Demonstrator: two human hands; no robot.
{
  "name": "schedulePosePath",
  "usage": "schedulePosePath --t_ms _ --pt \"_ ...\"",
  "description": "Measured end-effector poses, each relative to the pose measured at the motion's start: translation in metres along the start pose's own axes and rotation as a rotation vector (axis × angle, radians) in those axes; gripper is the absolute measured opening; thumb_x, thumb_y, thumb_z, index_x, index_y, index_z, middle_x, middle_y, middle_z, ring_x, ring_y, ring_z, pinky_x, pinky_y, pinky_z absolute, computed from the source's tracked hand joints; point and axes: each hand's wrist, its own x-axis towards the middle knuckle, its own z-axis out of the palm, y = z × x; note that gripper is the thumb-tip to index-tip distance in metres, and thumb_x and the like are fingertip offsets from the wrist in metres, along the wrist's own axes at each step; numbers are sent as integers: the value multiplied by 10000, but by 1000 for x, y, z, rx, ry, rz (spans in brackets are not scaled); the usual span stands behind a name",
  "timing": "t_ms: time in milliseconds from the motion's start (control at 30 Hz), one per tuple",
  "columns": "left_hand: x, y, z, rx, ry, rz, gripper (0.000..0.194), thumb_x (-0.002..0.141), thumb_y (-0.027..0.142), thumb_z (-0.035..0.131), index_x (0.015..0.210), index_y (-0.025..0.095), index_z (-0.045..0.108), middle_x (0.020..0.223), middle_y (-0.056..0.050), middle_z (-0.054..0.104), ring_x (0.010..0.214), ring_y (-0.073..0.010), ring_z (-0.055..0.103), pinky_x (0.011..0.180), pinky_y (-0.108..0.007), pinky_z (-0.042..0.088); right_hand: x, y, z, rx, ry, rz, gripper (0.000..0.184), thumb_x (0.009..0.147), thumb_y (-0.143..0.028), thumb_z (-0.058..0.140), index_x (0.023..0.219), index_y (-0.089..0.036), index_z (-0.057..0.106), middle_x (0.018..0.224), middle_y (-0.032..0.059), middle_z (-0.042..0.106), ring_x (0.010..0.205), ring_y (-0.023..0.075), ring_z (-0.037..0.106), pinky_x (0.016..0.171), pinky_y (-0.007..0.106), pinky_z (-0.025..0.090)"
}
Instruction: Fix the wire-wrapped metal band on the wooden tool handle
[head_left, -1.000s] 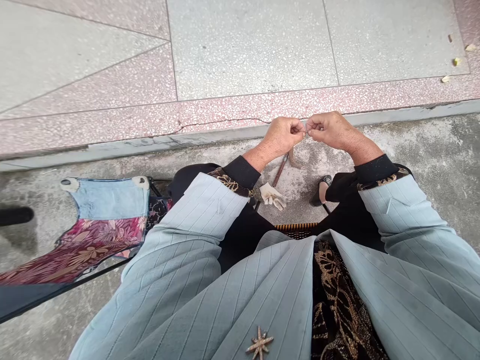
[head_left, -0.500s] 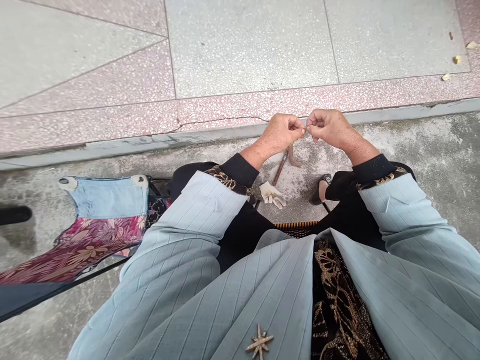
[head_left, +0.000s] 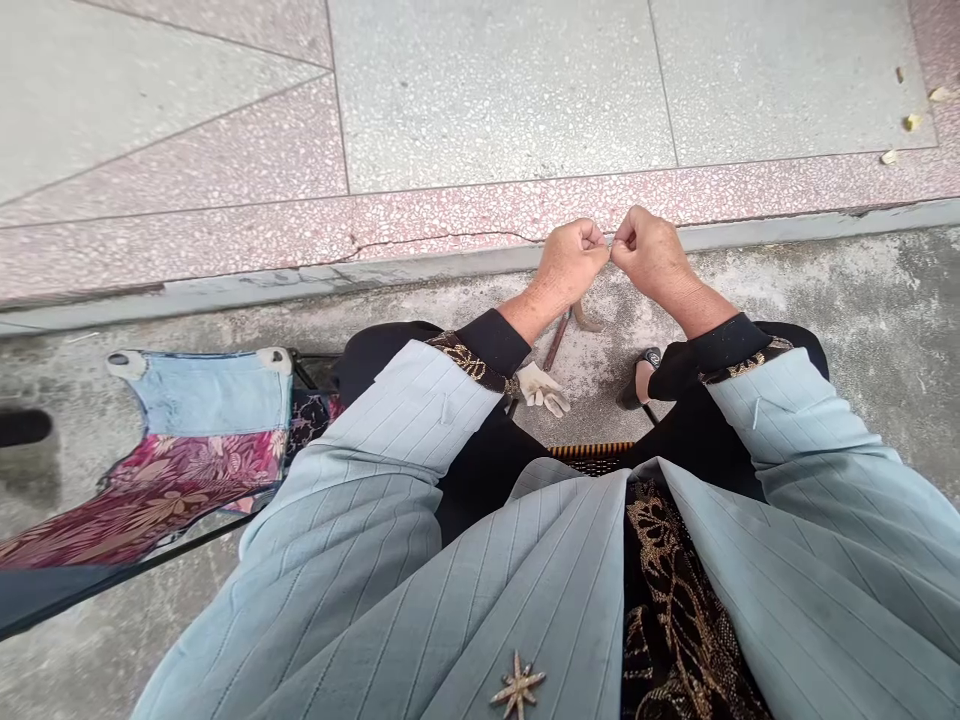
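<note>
My left hand (head_left: 571,258) and my right hand (head_left: 649,252) are raised in front of me with their fingertips pinched together and nearly touching. Something tiny sits between the pinched fingers; I cannot make out what it is. Both arms wear pale blue striped sleeves over black cuffs with gold pattern. Below the hands, on the concrete ground, lie a thin brown stick (head_left: 558,342) and a whitish glove (head_left: 543,388). My foot in a dark shoe (head_left: 642,378) shows under the right wrist.
A folding stool with a patchwork seat of blue and red floral cloth (head_left: 195,440) stands to my left. A raised kerb (head_left: 300,285) runs across ahead, with pink and grey terrazzo paving (head_left: 495,90) beyond. A dark object (head_left: 22,427) lies at the far left edge.
Both hands have risen slightly and drawn closer together, still pinched. Nothing else has moved.
</note>
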Motion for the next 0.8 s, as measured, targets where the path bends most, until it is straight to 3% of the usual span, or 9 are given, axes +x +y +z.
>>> schedulePosePath --t_ms 300,467,700,800 --pt "-3 2 10 -108 14 -35 210 851 85 564 722 207 453 611 44 411 564 -89 362 559 -245 307 0 2 2 -127 68 15 151 830 -131 537 942 -214 595 784 49 616 814 246 600 772 381 461" --pt "-5 4 3 -98 -8 -35 144 886 164 575 765 212 514 589 37 435 561 -103 421 541 -250 354 -2 -1 -13 40 59 43 115 826 -131 567 898 -211 607 749 35 590 755 217 569 764 380 463" --pt "-14 15 -24 -122 -234 61 68 944 260 630 960 206 667 643 27 576 569 -106 562 594 -276 486 -8 -5 -40 244 -16 -80 59 885 -283 629 888 -225 615 752 12 576 734 173 538 705 329 446" --pt "-16 24 -28 -168 -252 83 112 981 284 609 1000 194 673 707 4 662 574 -101 618 614 -274 524 -7 -11 -42 237 -6 -125 86 895 -307 634 880 -227 607 772 19 588 753 178 542 730 335 455"
